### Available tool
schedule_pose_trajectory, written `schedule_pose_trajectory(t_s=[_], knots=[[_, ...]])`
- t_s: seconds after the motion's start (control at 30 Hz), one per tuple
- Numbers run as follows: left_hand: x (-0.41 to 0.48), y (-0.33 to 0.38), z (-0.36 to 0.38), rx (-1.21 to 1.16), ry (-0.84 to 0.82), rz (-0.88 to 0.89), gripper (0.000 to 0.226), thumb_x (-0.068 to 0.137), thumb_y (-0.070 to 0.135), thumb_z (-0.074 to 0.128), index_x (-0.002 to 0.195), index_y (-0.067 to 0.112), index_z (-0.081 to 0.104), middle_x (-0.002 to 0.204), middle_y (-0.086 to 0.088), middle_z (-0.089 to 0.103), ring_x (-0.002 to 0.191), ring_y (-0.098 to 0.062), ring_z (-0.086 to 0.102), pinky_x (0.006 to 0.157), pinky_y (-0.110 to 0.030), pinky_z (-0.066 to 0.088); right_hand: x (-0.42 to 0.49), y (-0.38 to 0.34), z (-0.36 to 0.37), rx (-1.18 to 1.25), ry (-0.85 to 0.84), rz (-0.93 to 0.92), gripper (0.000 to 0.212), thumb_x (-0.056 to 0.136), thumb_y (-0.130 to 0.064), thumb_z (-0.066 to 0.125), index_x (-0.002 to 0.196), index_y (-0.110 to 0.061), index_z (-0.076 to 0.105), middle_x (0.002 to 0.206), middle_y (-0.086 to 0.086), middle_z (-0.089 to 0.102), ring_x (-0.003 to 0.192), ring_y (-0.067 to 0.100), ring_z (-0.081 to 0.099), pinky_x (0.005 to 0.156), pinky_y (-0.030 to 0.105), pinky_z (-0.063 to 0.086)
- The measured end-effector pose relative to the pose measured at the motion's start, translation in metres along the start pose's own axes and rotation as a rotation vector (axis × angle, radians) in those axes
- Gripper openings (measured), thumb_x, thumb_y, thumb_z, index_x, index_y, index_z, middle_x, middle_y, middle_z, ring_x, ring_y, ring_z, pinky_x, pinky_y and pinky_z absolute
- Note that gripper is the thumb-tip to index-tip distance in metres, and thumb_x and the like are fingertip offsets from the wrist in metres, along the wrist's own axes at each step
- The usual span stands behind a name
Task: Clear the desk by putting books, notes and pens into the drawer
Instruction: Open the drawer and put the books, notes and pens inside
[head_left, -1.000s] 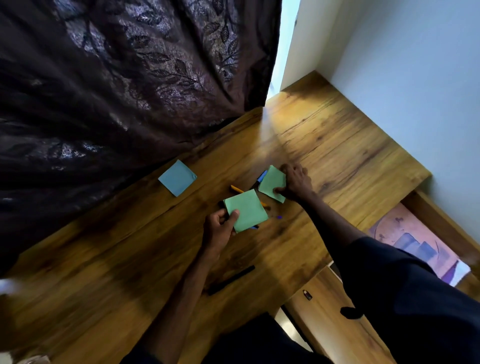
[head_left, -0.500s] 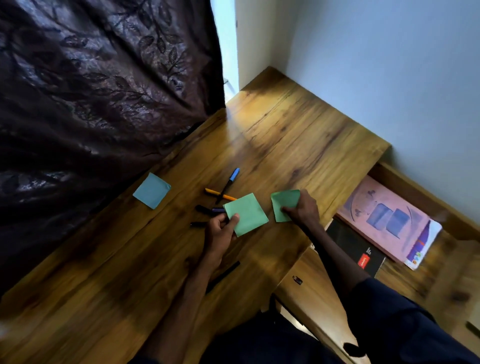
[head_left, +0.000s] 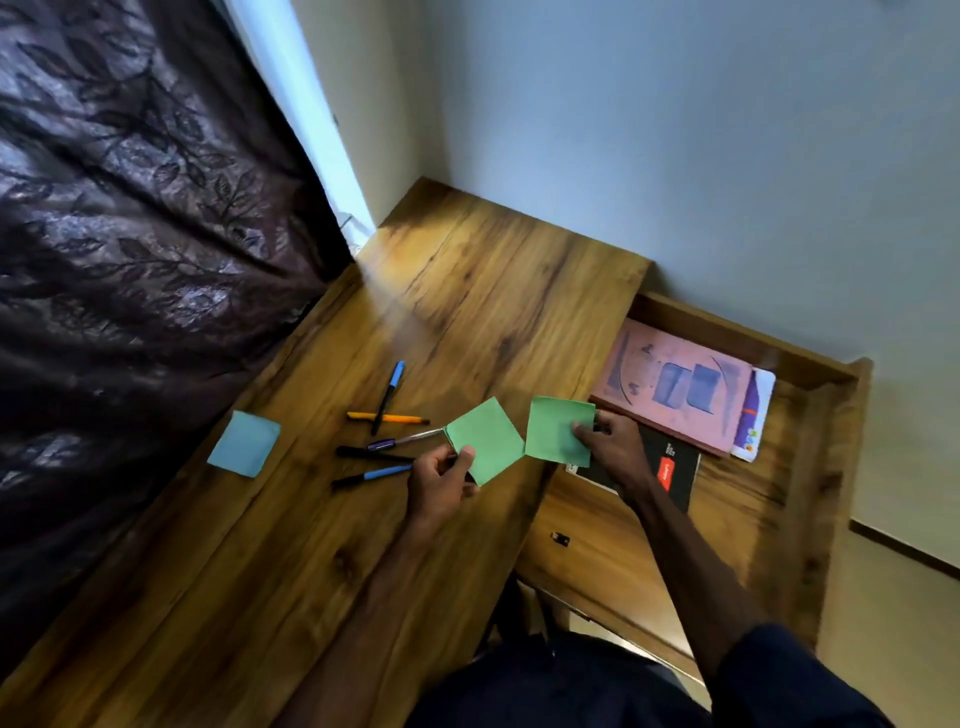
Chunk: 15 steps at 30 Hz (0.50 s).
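Blue note (head_left: 244, 443): alone near the desk's (head_left: 498, 291) left edge, beside the curtain (head_left: 130, 260), so easily forgotten.
Pens (head_left: 375, 455): loose at mid-desk; a passing wrist could roll them off.
Left green note (head_left: 485, 441): left hand (head_left: 441, 483) pinches its lower corner, just inside the desk's right edge; thin paper may crease or slip.
Right green note (head_left: 558, 428): right hand (head_left: 613, 452) pinches it past the right edge, above the open drawer (head_left: 727, 332) — released early, it could flutter wide.
Notes counted: three.
Pens counted: five visible.
Books counted: two sure in the drawer — pink book (head_left: 675, 387), black notebook (head_left: 675, 467); possibly a third beneath.
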<state>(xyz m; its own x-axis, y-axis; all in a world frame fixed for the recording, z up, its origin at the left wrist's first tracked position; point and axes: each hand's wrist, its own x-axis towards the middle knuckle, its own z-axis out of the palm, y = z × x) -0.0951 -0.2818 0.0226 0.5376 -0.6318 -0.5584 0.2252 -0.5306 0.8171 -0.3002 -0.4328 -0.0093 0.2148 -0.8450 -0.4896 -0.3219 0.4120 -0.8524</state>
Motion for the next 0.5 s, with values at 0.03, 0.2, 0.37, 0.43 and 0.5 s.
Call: schedule_pose_trajectory(t_s=[0.03,0.2,0.37,0.43,0.5], knots=[[-0.002,0.003,0.006,-0.001,-0.022,0.002,0.033,0.096,0.032,0.066,0.125,0.015,0.065,0.109,-0.001,0.075,0.094,-0.017,0.074,0.074,-0.035,0.064,-0.004,0.001,-0.007,0.029,0.019,0.001,0.026,0.093,-0.013,0.068,0.119,-0.009,0.068,0.11,0.008,0.074,0.096,0.024,0.073,0.085,0.046,0.061],[-0.007,0.014,0.034,0.058,-0.111,0.065,0.032,0.095,0.025,0.069,0.122,0.008,0.066,0.104,-0.006,0.075,0.083,-0.014,0.074,0.064,-0.032,0.063,-0.023,0.0,-0.043,0.108,0.126,-0.004,0.021,0.091,-0.015,0.071,0.111,-0.012,0.069,0.109,0.009,0.074,0.095,0.024,0.073,0.084,0.044,0.061],[-0.012,0.013,0.062,0.152,-0.151,0.15,0.029,0.093,0.02,0.071,0.113,-0.002,0.07,0.074,-0.009,0.071,0.051,-0.008,0.06,0.048,-0.025,0.047,-0.036,0.008,-0.08,0.193,0.186,0.019,0.029,0.093,-0.013,0.068,0.121,-0.003,0.066,0.112,0.012,0.073,0.096,0.025,0.073,0.082,0.042,0.062],[-0.016,0.012,0.073,0.186,-0.167,0.159,0.029,0.093,0.022,0.071,0.113,0.001,0.07,0.076,-0.009,0.073,0.054,-0.008,0.061,0.05,-0.025,0.049,-0.044,0.01,-0.094,0.215,0.219,0.025,0.027,0.093,-0.011,0.067,0.119,-0.002,0.066,0.11,0.011,0.073,0.092,0.022,0.073,0.074,0.032,0.062],[-0.021,0.01,0.084,0.206,-0.182,0.16,0.03,0.093,0.024,0.071,0.115,0.003,0.07,0.079,-0.009,0.074,0.058,-0.011,0.064,0.056,-0.028,0.054,-0.049,0.014,-0.106,0.219,0.248,0.034,0.026,0.093,-0.011,0.067,0.119,-0.004,0.066,0.111,0.011,0.073,0.094,0.023,0.072,0.076,0.033,0.062]])
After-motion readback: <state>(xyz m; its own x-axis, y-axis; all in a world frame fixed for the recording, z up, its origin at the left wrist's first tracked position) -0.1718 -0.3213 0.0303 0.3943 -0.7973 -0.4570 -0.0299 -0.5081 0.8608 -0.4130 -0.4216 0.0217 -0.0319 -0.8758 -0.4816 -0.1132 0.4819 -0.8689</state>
